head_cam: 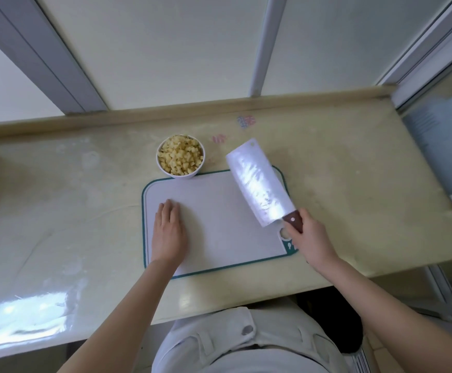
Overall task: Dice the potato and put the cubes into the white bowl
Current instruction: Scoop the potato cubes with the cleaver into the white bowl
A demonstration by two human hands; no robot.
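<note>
Trousers [219, 343] nearest; left hand [169, 232] flat, fingers straight, at board's [219, 216] nine o'clock; right hand [309, 238] grips cleaver [257, 184]. At twelve, white bowl [182, 175]: cubes [180, 156] probably light, slippery; cup its wall.

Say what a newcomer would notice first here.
The broad shiny steel cleaver stands out, gripped by the right hand over the right side of the white, teal-edged cutting board. Next, the round white bowl heaped with yellow potato cubes at the board's far edge. The left hand lies flat on the board's left side.
</note>
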